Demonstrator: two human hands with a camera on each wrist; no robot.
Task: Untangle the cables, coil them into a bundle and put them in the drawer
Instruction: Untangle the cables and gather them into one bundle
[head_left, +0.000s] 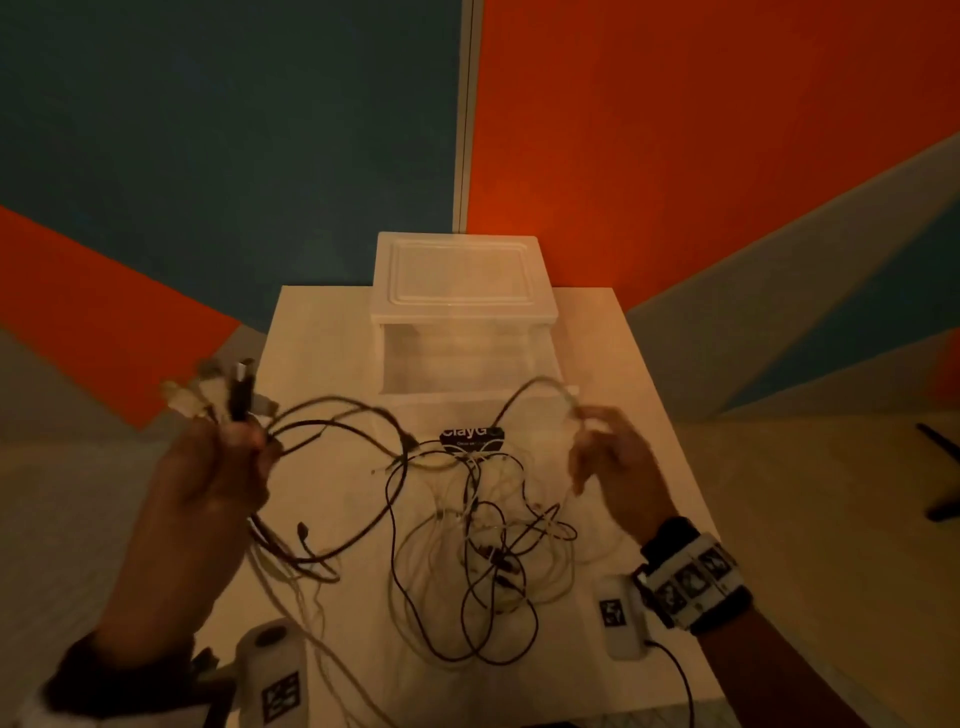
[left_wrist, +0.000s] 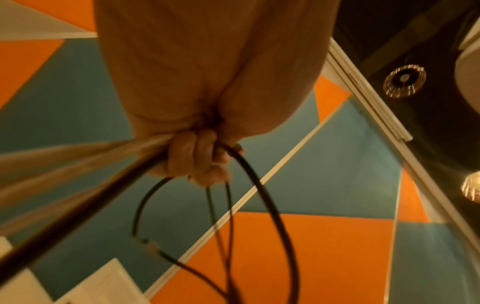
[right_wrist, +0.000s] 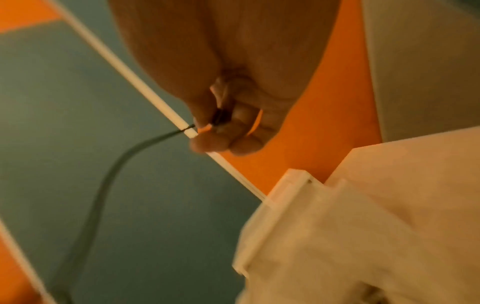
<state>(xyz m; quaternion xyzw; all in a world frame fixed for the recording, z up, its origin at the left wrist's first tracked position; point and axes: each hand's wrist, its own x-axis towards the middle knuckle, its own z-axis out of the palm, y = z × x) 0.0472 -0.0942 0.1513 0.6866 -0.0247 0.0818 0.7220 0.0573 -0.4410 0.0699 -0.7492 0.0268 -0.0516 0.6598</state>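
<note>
A tangle of black and white cables (head_left: 483, 551) lies on the white table (head_left: 623, 364). My left hand (head_left: 218, 467) is raised at the left and grips a bunch of cable ends (head_left: 228, 395), their plugs sticking up above the fist. In the left wrist view the curled fingers (left_wrist: 197, 158) hold black and pale cables (left_wrist: 262, 185) that loop down. My right hand (head_left: 608, 457) pinches the end of a thin dark cable (head_left: 524, 395) that arcs down to the tangle; the right wrist view shows the fingertips (right_wrist: 207, 142) closed on that cable end (right_wrist: 218, 119). The translucent drawer unit (head_left: 462, 312) stands behind, its drawer pulled out.
A small black card with white lettering (head_left: 471, 437) lies in front of the drawer. A white sensor box (head_left: 618, 618) with a black lead sits by my right wrist. Orange and teal wall panels rise behind the table. A dark object (head_left: 940, 467) lies on the floor at right.
</note>
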